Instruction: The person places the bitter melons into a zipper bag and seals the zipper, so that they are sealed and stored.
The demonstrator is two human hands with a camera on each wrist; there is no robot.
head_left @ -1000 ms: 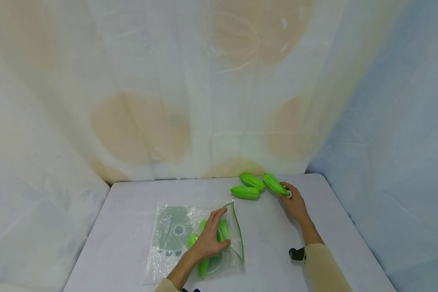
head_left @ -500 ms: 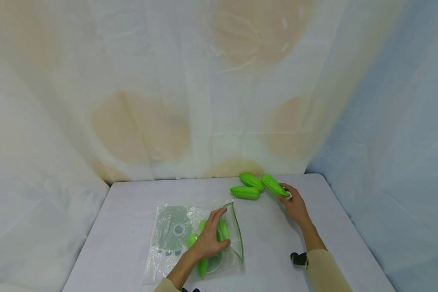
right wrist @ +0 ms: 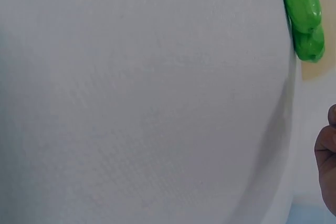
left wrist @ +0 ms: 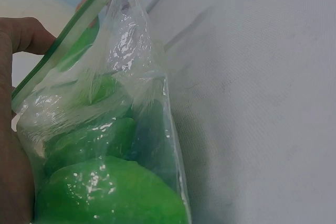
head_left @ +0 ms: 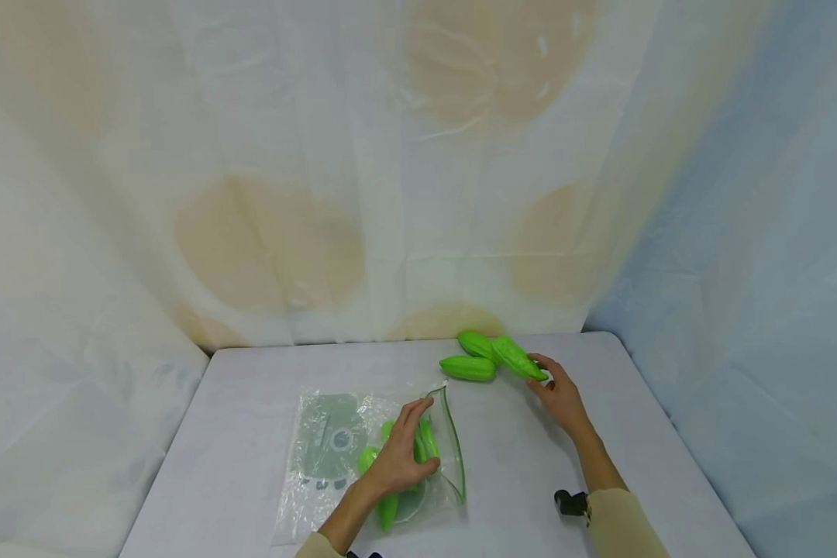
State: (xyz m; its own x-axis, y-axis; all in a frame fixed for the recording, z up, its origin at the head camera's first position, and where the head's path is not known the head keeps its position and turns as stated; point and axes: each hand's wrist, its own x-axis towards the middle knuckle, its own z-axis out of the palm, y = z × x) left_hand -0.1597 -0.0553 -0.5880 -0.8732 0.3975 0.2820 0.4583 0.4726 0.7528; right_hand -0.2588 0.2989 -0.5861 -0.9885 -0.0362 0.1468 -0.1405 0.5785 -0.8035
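Note:
My right hand (head_left: 558,394) pinches the near end of a ridged green gourd (head_left: 518,358) between thumb and fingers. The held gourd slants and overlaps another gourd (head_left: 476,342) in the head view. A further gourd (head_left: 467,368) lies just in front of them. My left hand (head_left: 399,457) holds a clear zip bag (head_left: 453,434) at its green-edged mouth, fingers and thumb spread along the opening. Several green gourds (left wrist: 110,192) lie inside the bag, seen through the plastic in the left wrist view. In the right wrist view only part of the right hand (right wrist: 326,150) shows.
The white table (head_left: 237,403) ends at a hanging sheet (head_left: 390,232) with tan spots behind it. More sheeting (head_left: 746,310) stands along the right side, and the left side is sheeted too. A small black device (head_left: 570,503) sits at the right wrist.
The right hand has shifted slightly left and toward me with the gourd, which now overlaps the gourd behind it. The left hand and bag have stayed in place.

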